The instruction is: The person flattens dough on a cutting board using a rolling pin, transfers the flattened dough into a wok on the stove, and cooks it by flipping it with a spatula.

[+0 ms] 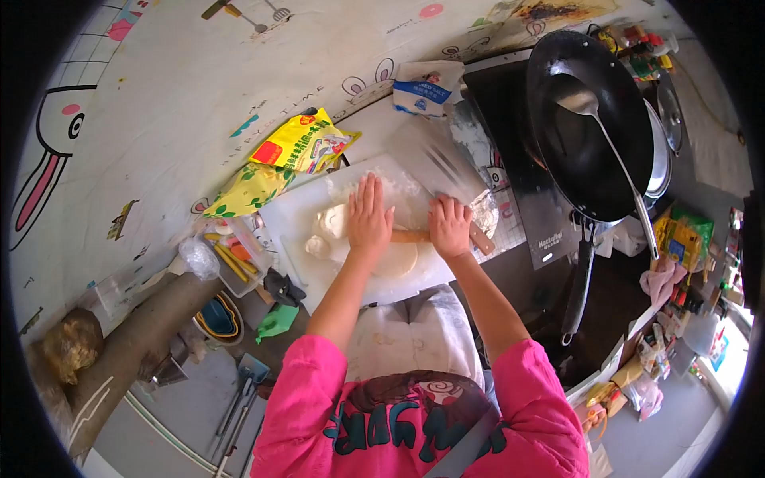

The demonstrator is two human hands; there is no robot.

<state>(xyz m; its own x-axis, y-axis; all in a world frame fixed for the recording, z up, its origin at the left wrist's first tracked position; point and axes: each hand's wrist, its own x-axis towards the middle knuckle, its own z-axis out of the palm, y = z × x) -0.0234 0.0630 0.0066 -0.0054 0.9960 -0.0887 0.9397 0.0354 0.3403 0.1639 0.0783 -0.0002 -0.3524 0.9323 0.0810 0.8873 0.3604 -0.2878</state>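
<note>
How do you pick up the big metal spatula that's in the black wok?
I'd hold the spatula by the far end of its long handle, coming from your right, with your right hand. Its wide head lies down inside the wok, but the handle slants up across it and pokes out past the rim, so that end looks easiest to grab.

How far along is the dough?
Partway, by the look of it. Done: a flat sheet on the white board. In hand: wooden rolling pin, under left hand and right hand. Left: pale lumps beside the left hand, not flattened.
</note>
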